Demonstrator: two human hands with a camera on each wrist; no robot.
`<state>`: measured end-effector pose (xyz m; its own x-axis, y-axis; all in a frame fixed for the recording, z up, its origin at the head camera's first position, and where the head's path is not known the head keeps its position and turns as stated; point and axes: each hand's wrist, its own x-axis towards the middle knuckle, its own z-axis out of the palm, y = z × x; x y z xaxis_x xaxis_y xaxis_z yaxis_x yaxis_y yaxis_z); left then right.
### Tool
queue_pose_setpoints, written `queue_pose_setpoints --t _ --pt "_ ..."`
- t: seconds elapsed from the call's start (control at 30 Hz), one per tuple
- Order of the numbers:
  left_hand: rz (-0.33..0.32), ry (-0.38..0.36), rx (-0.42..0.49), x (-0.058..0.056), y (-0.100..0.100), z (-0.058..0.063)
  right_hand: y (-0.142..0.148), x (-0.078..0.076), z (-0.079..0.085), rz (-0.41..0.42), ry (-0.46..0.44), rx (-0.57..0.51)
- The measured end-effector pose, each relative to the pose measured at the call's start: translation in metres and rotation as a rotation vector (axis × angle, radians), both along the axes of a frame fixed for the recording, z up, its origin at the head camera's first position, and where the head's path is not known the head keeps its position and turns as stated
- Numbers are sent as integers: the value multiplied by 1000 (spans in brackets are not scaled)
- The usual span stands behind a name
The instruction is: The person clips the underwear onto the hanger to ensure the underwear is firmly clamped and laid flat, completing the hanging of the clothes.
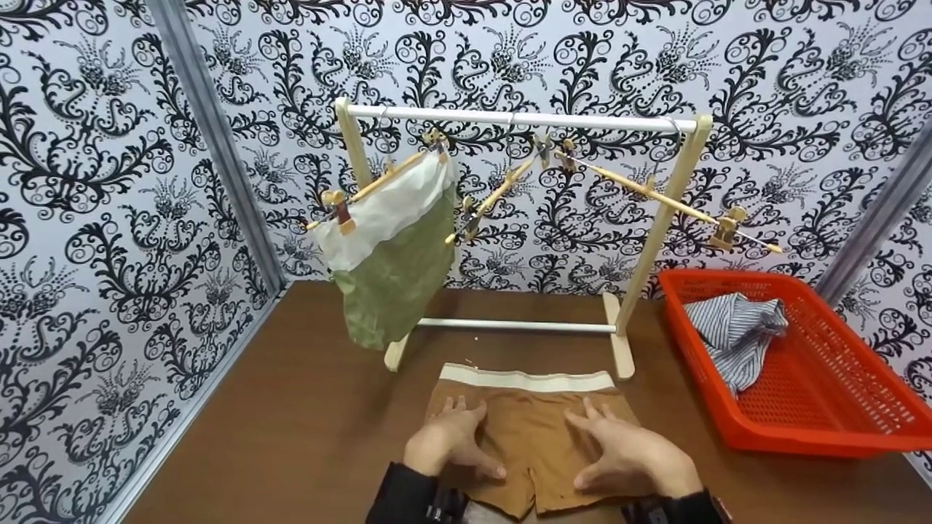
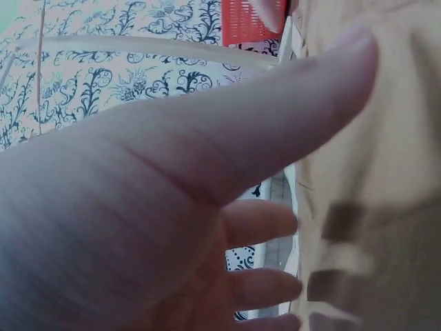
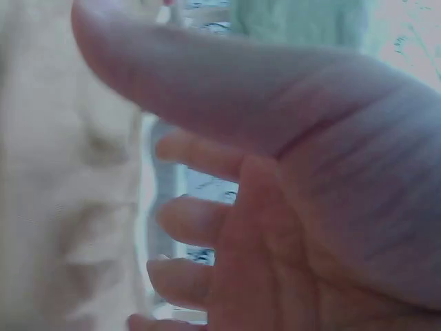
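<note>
A pair of brown shorts (image 1: 528, 429) with a cream waistband (image 1: 528, 378) lies spread on the table, waistband toward the rack. My left hand (image 1: 455, 440) is over the left side of the shorts, fingers spread and thumb pointing inward. On the other side, my right hand (image 1: 626, 451) has its fingers spread in the same way. Both wrist views show the fingertips at or just above the brown cloth (image 2: 393, 152); contact is hard to tell. Neither hand grips anything.
Behind the shorts stands a wooden rack with a white top bar (image 1: 466, 114). A green and white cloth (image 1: 397, 269) is clipped to its left hanger; two other hangers (image 1: 502, 191) carry only clips. At right, a red basket (image 1: 830, 440) holds a striped cloth (image 1: 735, 327).
</note>
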<state>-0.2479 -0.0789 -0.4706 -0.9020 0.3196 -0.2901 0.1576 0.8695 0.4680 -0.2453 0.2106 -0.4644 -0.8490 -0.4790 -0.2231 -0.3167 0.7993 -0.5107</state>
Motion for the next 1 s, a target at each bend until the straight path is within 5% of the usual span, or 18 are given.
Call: queue_pose_setpoints --t 0.17,0.43,0.57,0.7,0.9,1.0 --pt "23 -48 -50 5 4 0 -5 0 -10 0 -49 61" --pt "30 15 -68 8 4 0 -4 2 -7 -5 -42 39" --pt "7 204 75 7 -1 6 -2 -3 -1 18 31 -59" --pt "26 449 318 7 -3 22 -3 -17 7 66 141 -224" --pt "162 729 658 7 1 68 -9 -47 44 -34 185 -399" --pt "224 790 753 4 0 94 -17 -64 76 -87 83 -557"
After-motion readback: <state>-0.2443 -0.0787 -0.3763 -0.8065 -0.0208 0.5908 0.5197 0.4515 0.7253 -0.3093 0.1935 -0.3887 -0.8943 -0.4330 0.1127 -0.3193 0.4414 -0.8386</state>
